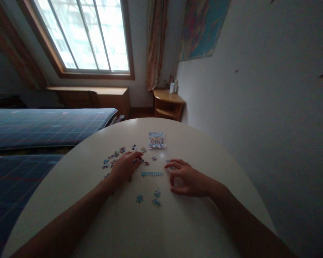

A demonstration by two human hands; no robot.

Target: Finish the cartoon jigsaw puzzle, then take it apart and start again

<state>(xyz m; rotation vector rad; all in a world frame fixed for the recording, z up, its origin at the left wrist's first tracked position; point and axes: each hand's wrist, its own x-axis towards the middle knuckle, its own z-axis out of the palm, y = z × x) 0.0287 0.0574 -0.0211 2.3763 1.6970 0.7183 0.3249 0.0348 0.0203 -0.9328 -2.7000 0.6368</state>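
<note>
My left hand (126,166) lies low over a scatter of loose jigsaw pieces, fingers stretched forward and hiding some of them. Small pieces (146,163) show just past its fingertips. My right hand (187,178) rests to the right, thumb and fingers apart with nothing visible between them. Its fingertips are beside a jigsaw piece (168,161) that they partly cover. Between the hands lies a short joined strip of light blue jigsaw pieces (152,174). Nearer me are a single blue piece (139,199) and two more blue pieces (157,202) close together.
A small printed picture card (156,140) lies toward the far side of the round white table (193,225). More loose pieces (105,162) spread at the left. Beyond are a plaid-covered bed (43,125), a corner shelf (168,96) and a window; a wall runs along the right.
</note>
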